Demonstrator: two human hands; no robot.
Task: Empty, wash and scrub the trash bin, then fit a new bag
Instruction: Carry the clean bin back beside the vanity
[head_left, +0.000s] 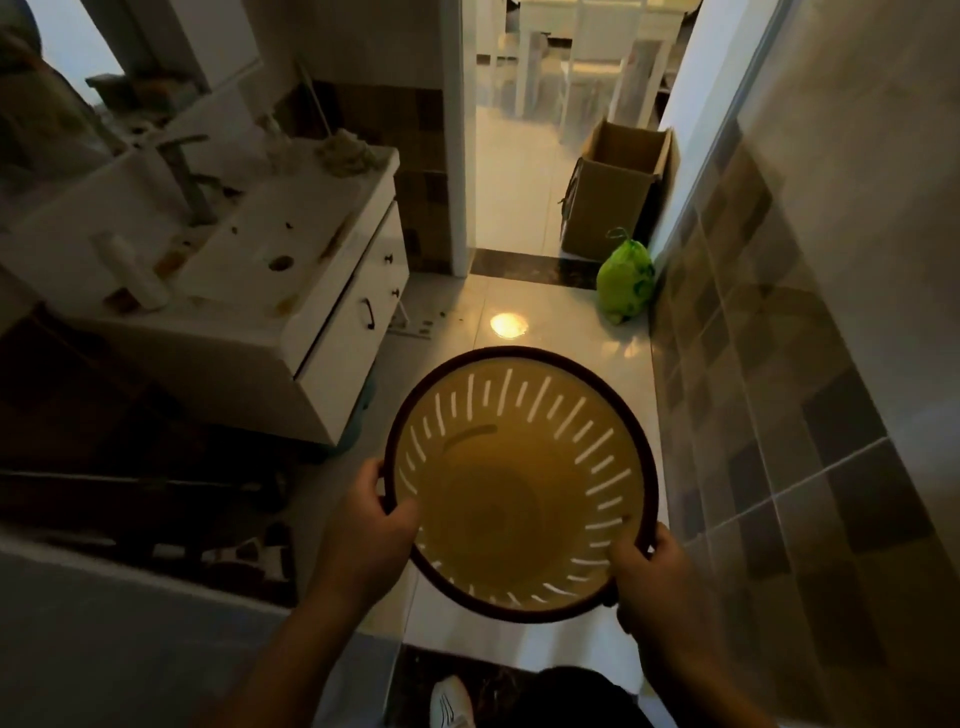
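Empty bin (519, 499) in both hands

The bin (519, 483) is yellowish plastic, smooth inside, its wall cut with narrow slits, and a darker brown plastic rim rings the top. The floor (519, 296) is pale polished tile, glossy enough to throw back a bright spot of light. The wall (769, 291) carries matt grey and brown tiles. By the doorway stands a plain brown cardboard box (613, 202), beside it a thin, crinkled green plastic bag (623, 283). The sink cabinet (358, 306) looks smooth white.
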